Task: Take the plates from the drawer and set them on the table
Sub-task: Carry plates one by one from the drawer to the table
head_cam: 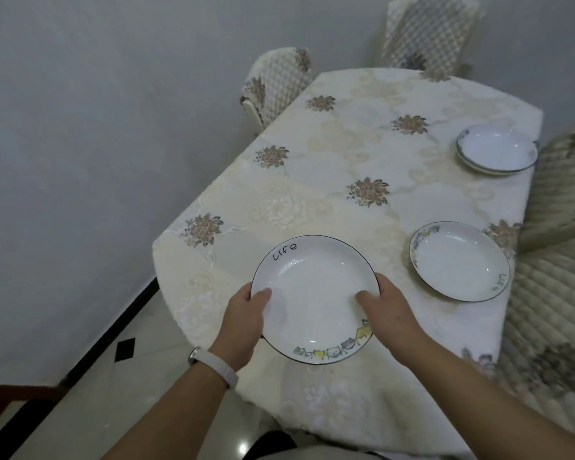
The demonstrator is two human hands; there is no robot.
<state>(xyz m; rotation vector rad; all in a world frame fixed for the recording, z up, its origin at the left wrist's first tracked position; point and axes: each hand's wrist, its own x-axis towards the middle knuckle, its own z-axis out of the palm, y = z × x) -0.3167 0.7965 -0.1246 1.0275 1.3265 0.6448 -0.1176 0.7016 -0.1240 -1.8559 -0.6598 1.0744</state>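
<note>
Plate, white with a dark rim line, "Life" lettered on the far edge and cartoon cats along the near edge, is gripped from both sides. On my feed the left hand has its fingers clamped on the left rim: thumb on top inside the well, the rest curled underneath, hidden. The right hand mirrors that on the right rim, thumb on top, other fingers under the plate. Both grips are closed on this 1 plate. A pale wristband sits on the left wrist.

Plate is roughly level, over the near-left part of the desk, close to the near edge. I cannot tell whether its base touches the cloth or hangs just above it.

Desk has rounded ends and a cream tablecloth with brown flower motifs. A 2nd plate of the same design lies flat near the right edge, apart from the held one. Further back along that edge is a stack that looks like 2 blue-rimmed plates.

3 quilt-covered chairs: far-left chair, far-end chair, right chair tight against the desk. Grey wall on the left, glossy tile floor with a black border strip below it.
</note>
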